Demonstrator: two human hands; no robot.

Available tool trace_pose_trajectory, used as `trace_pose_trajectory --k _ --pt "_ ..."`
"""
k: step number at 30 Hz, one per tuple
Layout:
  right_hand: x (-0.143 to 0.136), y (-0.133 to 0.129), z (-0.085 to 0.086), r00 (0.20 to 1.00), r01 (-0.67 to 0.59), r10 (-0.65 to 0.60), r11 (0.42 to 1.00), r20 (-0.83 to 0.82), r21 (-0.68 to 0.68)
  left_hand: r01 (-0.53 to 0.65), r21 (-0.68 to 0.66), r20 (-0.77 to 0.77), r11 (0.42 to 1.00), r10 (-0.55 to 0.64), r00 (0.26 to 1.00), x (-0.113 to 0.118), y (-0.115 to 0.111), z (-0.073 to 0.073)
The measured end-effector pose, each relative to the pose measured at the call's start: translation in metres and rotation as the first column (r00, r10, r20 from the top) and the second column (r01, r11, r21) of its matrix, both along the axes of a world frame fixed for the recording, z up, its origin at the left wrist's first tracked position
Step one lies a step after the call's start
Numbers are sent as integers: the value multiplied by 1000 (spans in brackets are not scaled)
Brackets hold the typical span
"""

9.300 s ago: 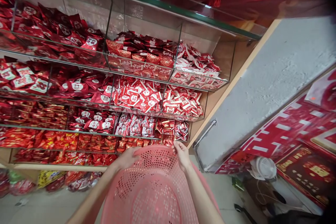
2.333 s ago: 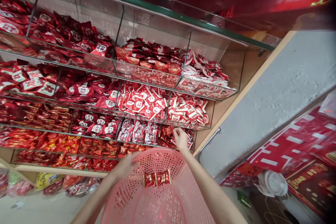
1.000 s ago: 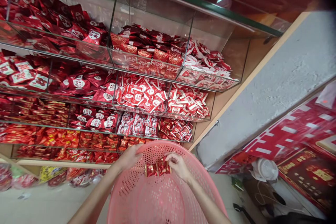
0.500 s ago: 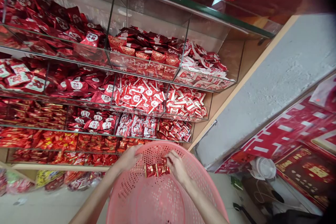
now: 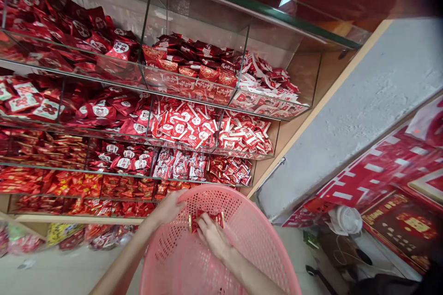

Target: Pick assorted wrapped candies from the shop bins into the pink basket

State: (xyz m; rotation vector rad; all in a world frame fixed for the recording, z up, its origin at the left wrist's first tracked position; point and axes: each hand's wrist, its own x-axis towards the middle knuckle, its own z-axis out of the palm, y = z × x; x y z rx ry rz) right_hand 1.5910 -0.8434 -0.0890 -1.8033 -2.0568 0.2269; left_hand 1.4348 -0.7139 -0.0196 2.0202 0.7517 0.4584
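Note:
A large pink plastic basket (image 5: 277,244) with a pierced wall stands in front of me. My left hand (image 5: 169,209) is closed over its rim at the far left side. Inside the basket, my right hand (image 5: 212,235) has its fingers curled down over red candies (image 5: 193,224) in shiny wrappers with gold ends. Those fingers and the back of the hand cover the middle of the candies; the wrapper ends stick out on both sides. A small red-gold bit lies low on the basket floor.
Behind the basket rises a glass-fronted shelf rack (image 5: 194,97) with several tiers of red-wrapped sweets. A grey wall (image 5: 332,133) slants up at the right. Red gift boxes (image 5: 404,226) and a white cup-like container (image 5: 349,219) sit lower right. Bagged goods (image 5: 65,234) lie under the rack.
My right hand has moved left from beside the candies onto them, its fingers now covering their middle. My left hand stays on the basket rim.

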Motion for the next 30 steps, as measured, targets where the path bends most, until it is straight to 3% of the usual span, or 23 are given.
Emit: trace_pose_trajectory --k 4,9,14,17,23,30 --pt "-3 -8 4 995 -24 27 999 94 -32 -21 -2 9 1000 21 1000 -1 -1 1" --pt "12 -3 28 999 -4 -1 994 45 110 13 12 39 1000 -13 999 -2 -3 7" --pt "53 34 76 974 215 -224 954 19 207 10 -15 38 1000 -9 999 -4 -3 5" --pt "74 64 93 938 328 -342 926 52 187 -13 -20 46 1000 14 999 -5 -4 1" --pt "74 106 86 900 413 -422 906 112 95 -28 -47 79 998 32 996 -10 -5 1" --pt "76 115 81 881 455 -465 883 82 118 -65 -99 84 993 74 994 -19 -7 4"
